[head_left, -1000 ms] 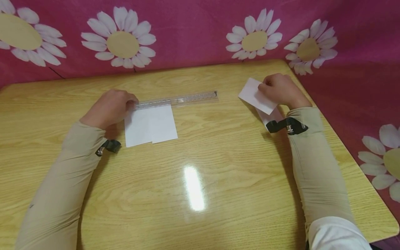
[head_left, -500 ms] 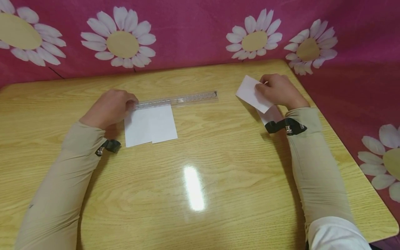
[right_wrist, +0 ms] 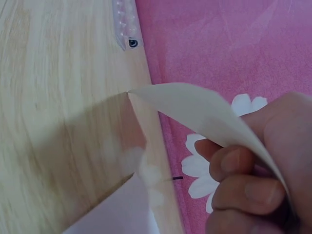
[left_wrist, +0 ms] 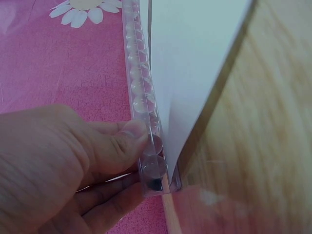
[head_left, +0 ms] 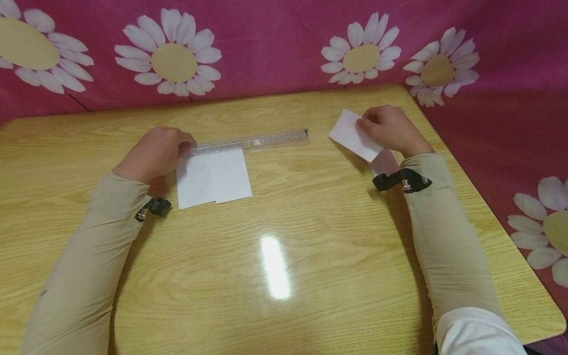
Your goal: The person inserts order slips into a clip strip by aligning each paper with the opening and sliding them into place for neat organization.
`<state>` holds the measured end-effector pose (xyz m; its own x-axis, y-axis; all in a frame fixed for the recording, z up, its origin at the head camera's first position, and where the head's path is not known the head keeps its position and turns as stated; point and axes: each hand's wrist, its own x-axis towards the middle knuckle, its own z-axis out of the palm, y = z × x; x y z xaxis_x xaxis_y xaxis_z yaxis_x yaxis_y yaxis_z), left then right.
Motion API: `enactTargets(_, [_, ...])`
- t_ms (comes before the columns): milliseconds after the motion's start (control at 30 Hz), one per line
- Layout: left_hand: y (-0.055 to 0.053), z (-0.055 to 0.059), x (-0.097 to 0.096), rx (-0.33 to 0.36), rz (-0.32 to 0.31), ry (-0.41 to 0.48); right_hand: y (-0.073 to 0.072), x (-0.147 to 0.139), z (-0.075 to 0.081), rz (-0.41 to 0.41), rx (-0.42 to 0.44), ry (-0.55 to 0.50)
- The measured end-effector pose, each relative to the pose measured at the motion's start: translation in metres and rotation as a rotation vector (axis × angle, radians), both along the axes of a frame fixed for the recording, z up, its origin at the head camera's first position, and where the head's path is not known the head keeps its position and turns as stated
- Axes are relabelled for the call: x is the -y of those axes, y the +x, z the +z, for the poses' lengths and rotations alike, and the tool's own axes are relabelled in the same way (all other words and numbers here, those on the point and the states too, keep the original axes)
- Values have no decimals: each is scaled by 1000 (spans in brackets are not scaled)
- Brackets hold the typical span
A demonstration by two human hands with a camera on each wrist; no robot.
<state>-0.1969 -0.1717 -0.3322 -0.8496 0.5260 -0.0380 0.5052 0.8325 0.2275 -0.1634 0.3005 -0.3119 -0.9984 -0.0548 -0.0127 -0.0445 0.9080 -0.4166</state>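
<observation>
My left hand (head_left: 155, 153) pinches the left end of a long clear plastic case (head_left: 270, 140) between thumb and fingers. In the left wrist view, a row of clear round beads (left_wrist: 141, 87) fills the case. Two white paper pieces (head_left: 232, 175) lie side by side against the case's near edge, their lower edges slightly uneven. At the far right, my right hand (head_left: 392, 129) holds a white slip of paper (head_left: 352, 135), raised and bent in the right wrist view. Below that slip, another white paper piece (head_left: 383, 162) lies partly hidden by the wrist strap.
The wooden table (head_left: 310, 236) has its right edge just beyond the right arm. Behind it hangs a pink cloth (head_left: 266, 49) with white daisies. Dark straps (head_left: 406, 180) sit on both wrists. A bright light reflection shows mid-table.
My right hand has moved a little to the left with the raised paper slip. The left hand, the clear case and the two paper pieces beside it have stayed in place.
</observation>
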Motion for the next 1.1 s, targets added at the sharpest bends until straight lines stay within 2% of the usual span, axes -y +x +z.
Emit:
enactTargets(133, [0,0,0,-1,3,-2,-1,3,-2,-1,7,-8])
enactTargets(467, [0,0,0,0,3,8,-2,6,-9,16,-57,-55])
enactTargets(867, [0,1,0,6,8,6,-3,12,-16,20,-63,-140])
enactTargets(1100, [-1,0,0,17,19,-1,-4,14,-18,-5,-39,-184])
